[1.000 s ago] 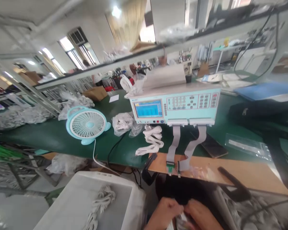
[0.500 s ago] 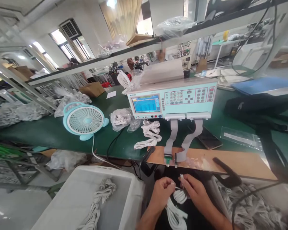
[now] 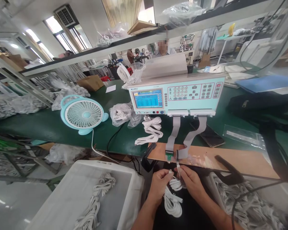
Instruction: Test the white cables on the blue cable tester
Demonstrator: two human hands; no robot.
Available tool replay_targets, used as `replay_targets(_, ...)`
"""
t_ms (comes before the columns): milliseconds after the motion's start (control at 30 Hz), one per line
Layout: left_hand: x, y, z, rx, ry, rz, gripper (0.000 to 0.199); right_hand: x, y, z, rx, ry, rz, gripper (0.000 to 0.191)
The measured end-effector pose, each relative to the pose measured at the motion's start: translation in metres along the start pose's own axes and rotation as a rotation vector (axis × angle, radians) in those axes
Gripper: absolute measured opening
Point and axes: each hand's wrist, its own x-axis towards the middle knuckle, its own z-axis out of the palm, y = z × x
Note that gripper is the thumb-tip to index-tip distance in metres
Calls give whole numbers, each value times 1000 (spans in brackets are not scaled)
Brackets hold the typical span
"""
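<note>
My left hand (image 3: 159, 185) pinches one white plug of a coiled white cable (image 3: 172, 203), just below the green-board test socket (image 3: 168, 156). The plug's tip is short of that socket. Between thumb and fingers, my right hand (image 3: 190, 180) grips another white plug (image 3: 178, 166), lined up with the right test socket (image 3: 177, 155) and seemingly touching it. The coils hang beneath and between my hands. Grey ribbon cables (image 3: 174, 131) run from both sockets up to the tester (image 3: 192, 92), whose blue screen (image 3: 148, 99) is lit.
A light blue fan (image 3: 85, 113) stands left on the green table. White cable bundles lie by the tester (image 3: 150, 131) and in a white bin (image 3: 124, 204) at lower left. More cables fill a right-hand box (image 3: 254, 204). A phone (image 3: 211, 137) lies behind the wooden board (image 3: 244, 163). Another person sits behind the tester.
Both hands have moved up towards the sockets with the plugs. The right plug has come up to the right socket. The camera view has shifted slightly.
</note>
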Motion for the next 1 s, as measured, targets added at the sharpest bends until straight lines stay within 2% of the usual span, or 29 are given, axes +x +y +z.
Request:
replay_targets(300,8,4,-9,248,-21,97,27,1,3,0,-98,-15,-60,39)
replay_targets(433,7,13,-12,340,-62,141,29,1,0,0,-59,2,-39,36)
replay_targets(533,6,21,-16,405,-145,134,34,1,-7,1,60,-4,82,37)
replay_targets(667,6,22,-19,340,-230,1,38,1,-12,6,327,6,335,36)
replay_targets(733,7,20,-17,246,-189,-4,35,1,-12,9,436,26,391,35)
replay_targets(833,9,17,-9,134,-94,89,30,3,-9,12,504,72,409,32)
replay_targets(1000,13,16,0,119,-46,191,27,4,-7,12,516,46,365,25)
